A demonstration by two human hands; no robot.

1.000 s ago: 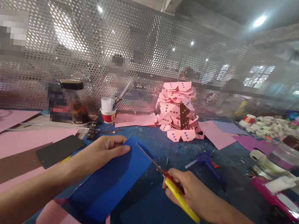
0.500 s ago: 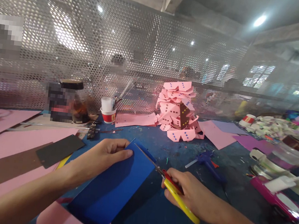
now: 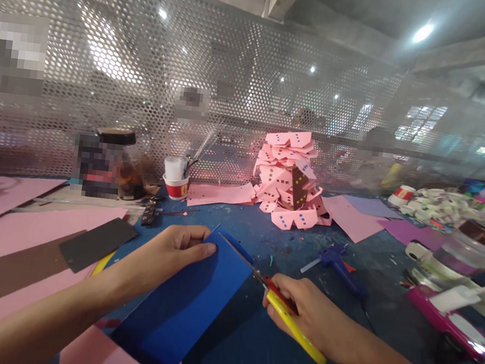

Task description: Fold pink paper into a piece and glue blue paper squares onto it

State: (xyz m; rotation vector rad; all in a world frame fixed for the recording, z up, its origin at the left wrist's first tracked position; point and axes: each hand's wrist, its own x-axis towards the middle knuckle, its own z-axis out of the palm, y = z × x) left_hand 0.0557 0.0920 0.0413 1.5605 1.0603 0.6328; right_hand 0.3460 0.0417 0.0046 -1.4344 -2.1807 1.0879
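Observation:
My left hand grips the far left edge of a blue sheet of card, thumb on top, and holds it tilted above the blue table. My right hand is closed round the yellow and red handles of a pair of scissors. The scissor blades reach to the sheet's upper right edge and lie along it.
A heap of folded pink paper pieces stands at the back centre before a perforated metal screen. Pink and brown sheets cover the left. A red-banded cup, a dark jar, a blue tool and a pink device lie around.
The blue sheet has risen and shifted slightly right under my left hand, and the scissor blades now run along its upper right edge. My right hand has barely moved.

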